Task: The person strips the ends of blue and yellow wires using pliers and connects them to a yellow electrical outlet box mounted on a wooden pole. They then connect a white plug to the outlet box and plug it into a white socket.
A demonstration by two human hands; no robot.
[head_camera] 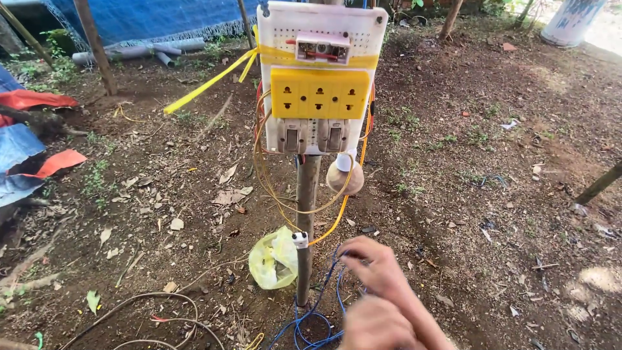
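Observation:
A white perforated board [363, 32] is fixed to a thin upright pole [306, 194]. It carries a yellow socket block [319, 94], two grey switches [313, 136] below it and a small white and red unit [322, 46] above. Orange and yellow wires [343, 207] loop down from the board. Blue wires [324, 304] run from the pole's foot across the ground. My right hand [379, 266] reaches in from the lower right, its fingertips closed at the blue wires. My left hand [376, 324] is a blurred shape just below it, and its grip is unclear.
A crumpled yellow plastic bag [273, 259] lies at the pole's base. A round brownish bulb [345, 176] hangs under the board. Dark cables [142, 301] curve over the dirt at lower left. Yellow tape [207, 81], blue tarpaulin [162, 16], grey pipes [136, 52] and wooden stakes [96, 45] stand behind.

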